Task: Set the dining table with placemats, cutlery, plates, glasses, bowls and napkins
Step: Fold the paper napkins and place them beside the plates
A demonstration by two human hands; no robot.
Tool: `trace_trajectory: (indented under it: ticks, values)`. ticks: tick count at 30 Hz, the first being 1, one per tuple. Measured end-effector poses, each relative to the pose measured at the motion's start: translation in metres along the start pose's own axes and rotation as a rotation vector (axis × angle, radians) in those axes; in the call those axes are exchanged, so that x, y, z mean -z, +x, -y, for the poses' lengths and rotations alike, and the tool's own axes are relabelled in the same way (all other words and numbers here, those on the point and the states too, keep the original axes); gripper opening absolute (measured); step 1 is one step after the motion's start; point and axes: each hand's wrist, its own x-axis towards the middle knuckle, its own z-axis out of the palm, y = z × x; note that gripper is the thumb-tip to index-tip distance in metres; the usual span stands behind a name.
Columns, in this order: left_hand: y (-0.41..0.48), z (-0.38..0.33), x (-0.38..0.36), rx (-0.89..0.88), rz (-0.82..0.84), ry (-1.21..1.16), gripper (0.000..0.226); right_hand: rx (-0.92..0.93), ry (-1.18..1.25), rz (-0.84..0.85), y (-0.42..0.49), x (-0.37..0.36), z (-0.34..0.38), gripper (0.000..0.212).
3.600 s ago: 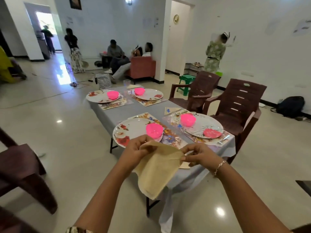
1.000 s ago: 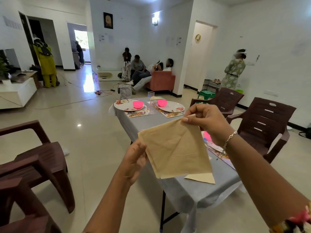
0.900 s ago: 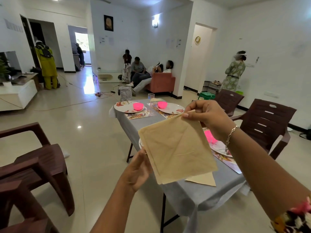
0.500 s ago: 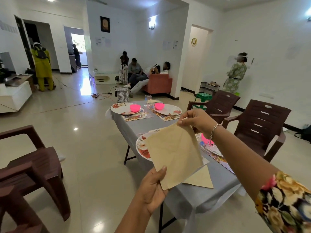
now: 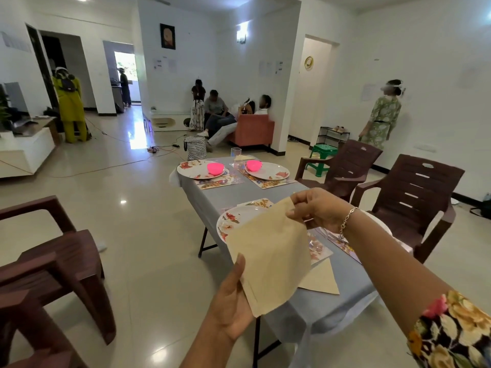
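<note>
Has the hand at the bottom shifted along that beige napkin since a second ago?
Yes. The left hand has slid down from the napkin's left corner to its lower edge, nearer the table's near end.

Home living-dining room, sofa (image 5: 251,128), set dining table (image 5: 220,197), plastic armchairs (image 5: 409,197)

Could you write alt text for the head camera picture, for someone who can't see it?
Two bare hands, left hand low and right hand high, hold a beige cloth napkin over a grey-clothed dining table set with floral plates and pink plastic bowls. Brown plastic chairs stand alongside.
</note>
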Motion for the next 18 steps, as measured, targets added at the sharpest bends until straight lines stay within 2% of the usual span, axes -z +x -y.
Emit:
trace_trajectory:
  ticks: [4,5,7,9,10,13,18]
  values:
    - [0.010,-0.027,-0.003,-0.134,-0.093,0.220,0.086,0.141,0.039,0.028,-0.009,0.002,0.014,0.017]
    - [0.013,-0.035,-0.005,-0.178,-0.121,0.279,0.079,0.154,0.043,0.026,-0.011,0.003,0.013,0.016]
    - [0.017,-0.048,-0.011,-0.251,-0.153,0.428,0.049,0.159,0.087,0.036,-0.014,0.002,0.004,0.012]
    - [0.019,-0.057,-0.020,-0.298,-0.126,0.569,0.027,0.151,0.247,0.090,-0.017,-0.001,-0.010,0.013]
    - [0.018,-0.060,-0.025,-0.312,-0.101,0.597,0.025,0.145,0.330,0.124,-0.017,-0.003,-0.019,0.019]
    - [0.013,-0.064,-0.039,-0.357,-0.075,0.644,0.034,0.120,0.360,0.189,-0.018,-0.016,-0.045,0.029]
    - [0.014,-0.071,-0.052,-0.441,-0.066,0.857,0.033,0.031,0.402,0.179,-0.021,-0.045,-0.081,0.026]
